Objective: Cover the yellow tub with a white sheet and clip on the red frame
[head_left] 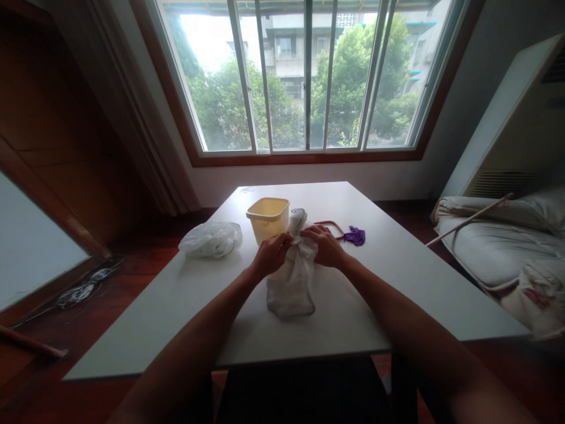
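Both of my hands are on a whitish, see-through plastic bag whose lower part spreads on the table toward me. My left hand pinches the gathered neck from the left, fingers closed. From the right, my right hand grips the same neck, fingers curled over it. The bunched top of the bag sticks up between them. Right behind my left hand stands a yellow plastic bin, open at the top. A pinkish frame lies just beyond my right hand, partly hidden by it, beside a crumpled purple cloth or bag.
Another crumpled clear plastic bag rests on the white table at the left. A pale cushioned seat with a stick across it is at the right. Cables lie on the floor at the left.
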Motion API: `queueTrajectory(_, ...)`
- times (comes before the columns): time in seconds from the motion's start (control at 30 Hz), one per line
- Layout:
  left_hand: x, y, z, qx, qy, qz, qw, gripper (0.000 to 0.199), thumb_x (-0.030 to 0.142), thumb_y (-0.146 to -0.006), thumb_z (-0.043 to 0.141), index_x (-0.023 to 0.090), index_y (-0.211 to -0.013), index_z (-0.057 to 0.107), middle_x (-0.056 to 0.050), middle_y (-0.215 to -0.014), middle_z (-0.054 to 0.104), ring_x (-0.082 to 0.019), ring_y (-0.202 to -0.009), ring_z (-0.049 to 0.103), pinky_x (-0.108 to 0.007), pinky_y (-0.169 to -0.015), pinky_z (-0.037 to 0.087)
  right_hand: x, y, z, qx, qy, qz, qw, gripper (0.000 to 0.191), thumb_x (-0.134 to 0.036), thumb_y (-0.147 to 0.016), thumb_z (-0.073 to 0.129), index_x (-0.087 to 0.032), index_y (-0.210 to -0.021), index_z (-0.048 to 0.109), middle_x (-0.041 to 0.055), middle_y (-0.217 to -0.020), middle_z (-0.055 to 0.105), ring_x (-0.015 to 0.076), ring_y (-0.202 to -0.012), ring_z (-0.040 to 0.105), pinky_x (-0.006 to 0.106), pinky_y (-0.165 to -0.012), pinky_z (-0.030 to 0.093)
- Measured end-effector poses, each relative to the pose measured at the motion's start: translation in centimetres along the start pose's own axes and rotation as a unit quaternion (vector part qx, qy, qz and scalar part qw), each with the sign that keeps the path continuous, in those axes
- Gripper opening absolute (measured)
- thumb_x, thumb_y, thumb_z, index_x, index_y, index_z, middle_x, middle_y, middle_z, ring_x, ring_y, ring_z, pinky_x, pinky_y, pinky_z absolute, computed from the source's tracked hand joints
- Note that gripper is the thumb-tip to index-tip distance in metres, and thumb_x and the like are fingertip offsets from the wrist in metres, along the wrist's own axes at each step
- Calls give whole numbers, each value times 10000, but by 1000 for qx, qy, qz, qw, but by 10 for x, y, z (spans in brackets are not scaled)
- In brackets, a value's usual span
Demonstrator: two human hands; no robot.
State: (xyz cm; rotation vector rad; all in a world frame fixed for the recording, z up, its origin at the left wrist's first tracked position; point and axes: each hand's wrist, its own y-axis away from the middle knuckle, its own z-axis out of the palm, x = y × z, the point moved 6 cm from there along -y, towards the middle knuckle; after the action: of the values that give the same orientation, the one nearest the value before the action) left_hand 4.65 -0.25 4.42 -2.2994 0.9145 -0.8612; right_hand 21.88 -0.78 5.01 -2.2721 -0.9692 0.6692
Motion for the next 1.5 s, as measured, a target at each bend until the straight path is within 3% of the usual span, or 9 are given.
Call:
queueTrajectory(0.2, 2, 0, 5, -24, 65, -15, 998, 94, 227, -958, 487, 233, -1021, 555, -46, -990, 733, -188, -870, 705, -310, -769, 541, 2, -2, 4, 16, 8, 25, 1000, 243, -78, -770, 581, -205, -935, 705, 82, -950, 714, 263, -965, 618, 403, -906, 451)
queueTrajectory(0.37, 3, -2, -8, 29, -10, -21, 999, 84, 263, -943, 533, 223, -981, 596, -47, -939, 708, -186, -832, 681, -315, -750, 535, 4, -2, -4, 57, -27, 32, 997, 254, -115, -792, 603, -205, -1003, 712, 74, -915, 723, 254, -931, 641, 396, -887, 461)
queueTrajectory(0.5, 21, -5, -19, 73, -63, 43, 994, 164, 337, -946, 558, 219, -1023, 643, -67, -1007, 689, -203, -962, 662, -336, -825, 547, -2, -1, -3, 56, -32, 21, 998, 235, -136, -795, 614, -218, -986, 722, 64, -884, 721, 245, -888, 649, 386, -860, 457)
queueTrajectory(0.63, 33, -7, -13, 18, -94, 88, 992, 229, 338, -960, 552, 250, -1127, 680, -68, -1064, 681, -207, -1010, 652, -334, -841, 550, -7, -2, 1, 35, -34, 6, 999, 252, -142, -815, 600, -226, -1013, 732, 52, -866, 720, 231, -851, 637, 381, -867, 446)
queueTrajectory(0.77, 26, -8, -7, -26, -88, 70, 993, 202, 308, -953, 568, 241, -1098, 693, -68, -1064, 692, -209, -975, 663, -324, -815, 545, -5, -2, 0, 25, -33, 7, 999, 318, -73, -778, 588, -218, -1014, 744, 54, -865, 724, 231, -851, 635, 386, -887, 446)
queueTrajectory(1.1, 18, -7, 1, -50, -120, 22, 991, 98, 231, -920, 561, 215, -876, 647, -33, -895, 716, -178, -788, 676, -272, -691, 490, -3, -3, 4, 47, -50, 11, 998, 335, -54, -794, 579, -242, -1017, 745, 44, -855, 735, 229, -851, 661, 391, -891, 467)
queueTrajectory(1.3, 10, -11, -12, -25, -149, -19, 988, 14, 231, -842, 630, 232, -841, 616, -15, -864, 715, -203, -768, 677, -274, -618, 442, 13, -3, -11, 64, -25, 20, 997, 362, -7, -754, 577, -250, -952, 757, 42, -885, 754, 242, -980, 670, 407, -963, 444)
queueTrajectory(1.5, 6, -14, -31, 19, -178, -53, 982, 134, 352, -893, 591, 227, -845, 602, -30, -904, 715, -207, -755, 677, -263, -581, 392, 38, -2, -16, 68, -14, 54, 996, 262, -71, -828, 585, -242, -915, 762, 48, -926, 772, 235, -965, 690, 429, -968, 433)
